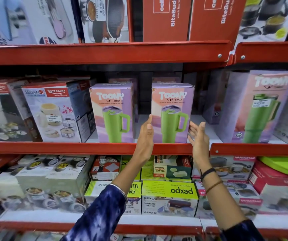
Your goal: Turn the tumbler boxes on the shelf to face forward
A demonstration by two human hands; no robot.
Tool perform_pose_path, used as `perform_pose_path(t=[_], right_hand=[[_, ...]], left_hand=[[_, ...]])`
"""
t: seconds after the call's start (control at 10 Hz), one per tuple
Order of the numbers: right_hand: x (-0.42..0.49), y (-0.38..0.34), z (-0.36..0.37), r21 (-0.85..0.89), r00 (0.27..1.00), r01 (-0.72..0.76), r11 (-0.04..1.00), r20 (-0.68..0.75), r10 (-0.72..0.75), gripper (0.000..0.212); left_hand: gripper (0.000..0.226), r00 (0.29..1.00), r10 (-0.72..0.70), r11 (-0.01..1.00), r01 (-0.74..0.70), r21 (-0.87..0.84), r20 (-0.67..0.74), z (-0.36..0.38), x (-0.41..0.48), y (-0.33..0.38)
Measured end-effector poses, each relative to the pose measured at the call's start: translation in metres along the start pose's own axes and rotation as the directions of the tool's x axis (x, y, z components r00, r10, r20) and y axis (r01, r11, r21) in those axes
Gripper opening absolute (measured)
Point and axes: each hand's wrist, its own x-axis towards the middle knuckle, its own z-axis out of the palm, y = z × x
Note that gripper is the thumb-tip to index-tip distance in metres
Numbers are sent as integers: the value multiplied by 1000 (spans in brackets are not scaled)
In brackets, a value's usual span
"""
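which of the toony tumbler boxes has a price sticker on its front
The far-right tumbler box, turned at an angle, carries a white sticker; the left box and the middle box show none.

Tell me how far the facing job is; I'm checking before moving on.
Done: the left Toony tumbler box faces forward. In hand: the middle Toony tumbler box also faces forward, with the left hand and right hand open at its sides. Left: the right Toony tumbler box looks angled, its side panel showing.
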Motion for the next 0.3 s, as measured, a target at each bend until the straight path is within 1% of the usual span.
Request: perform_pose_path(t=[0.1, 0.2, 0.3], right_hand=[[-7, -7, 7, -66, 985, 128, 990, -112, -135, 49], [-3, -38, 23, -130, 921, 375, 918, -63, -385, 46], [6, -90, 51, -227, 791, 602, 766, 38, -610, 49]], left_hand=[[89, 994, 98, 992, -93, 86, -51, -7, -2, 11], [77, 937, 345, 930, -333, 158, -58, -28, 12, 36], [67, 796, 605, 757, -572, 315, -10, -59, 34, 78]])
